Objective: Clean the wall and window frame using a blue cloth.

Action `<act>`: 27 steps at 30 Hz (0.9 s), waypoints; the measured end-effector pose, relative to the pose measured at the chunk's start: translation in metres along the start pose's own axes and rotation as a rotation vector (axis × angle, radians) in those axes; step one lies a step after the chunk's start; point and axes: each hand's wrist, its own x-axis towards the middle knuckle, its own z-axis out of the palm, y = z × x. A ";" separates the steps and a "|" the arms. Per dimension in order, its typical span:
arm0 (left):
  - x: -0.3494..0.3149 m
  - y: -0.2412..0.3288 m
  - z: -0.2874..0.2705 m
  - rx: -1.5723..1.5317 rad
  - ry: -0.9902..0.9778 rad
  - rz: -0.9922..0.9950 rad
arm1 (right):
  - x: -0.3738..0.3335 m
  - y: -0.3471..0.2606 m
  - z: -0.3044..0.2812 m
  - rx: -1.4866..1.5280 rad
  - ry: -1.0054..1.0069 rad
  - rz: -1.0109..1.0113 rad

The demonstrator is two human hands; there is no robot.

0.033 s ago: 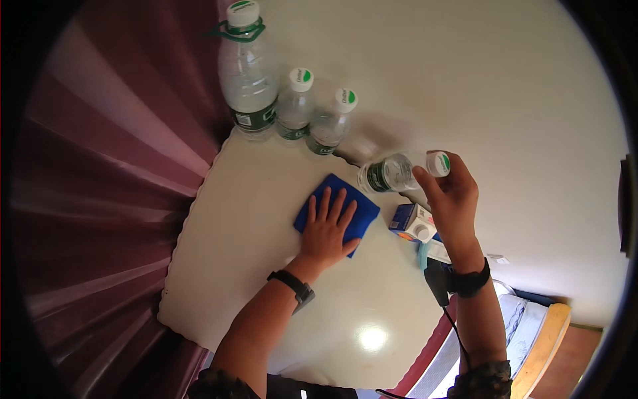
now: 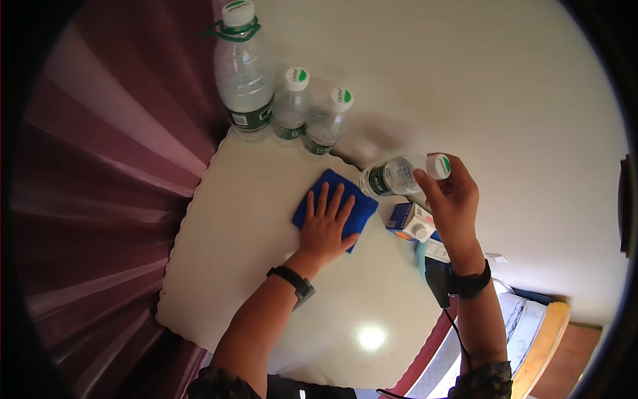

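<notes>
My left hand [image 2: 323,229] lies flat with fingers spread on a folded blue cloth [image 2: 359,206] on the pale tabletop [image 2: 232,219]. With my right hand [image 2: 455,199] I grip a clear plastic bottle [image 2: 397,176] near its white-and-green cap. This bottle tilts over the table's far right edge, its dark green label toward the left. My right fingertips are partly hidden behind the bottle's neck. Below it, a blue-and-white carton [image 2: 410,223] with a white cap stands close to my right wrist.
At the far edge stand a large bottle [image 2: 244,80] with a green handle and two smaller bottles [image 2: 291,106] [image 2: 325,126]. Maroon curtains [image 2: 106,186] hang along the left, and a pale wall [image 2: 505,93] rises behind. A black cable [image 2: 457,336] runs beside my right forearm.
The view has shifted slightly, so the standing bottles appear a little farther left. My left hand stays on the cloth and my right hand keeps hold of the tilted bottle.
</notes>
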 end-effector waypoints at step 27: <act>0.041 -0.009 0.005 0.060 -0.027 -0.074 | -0.007 0.057 -0.036 -0.024 -0.055 0.172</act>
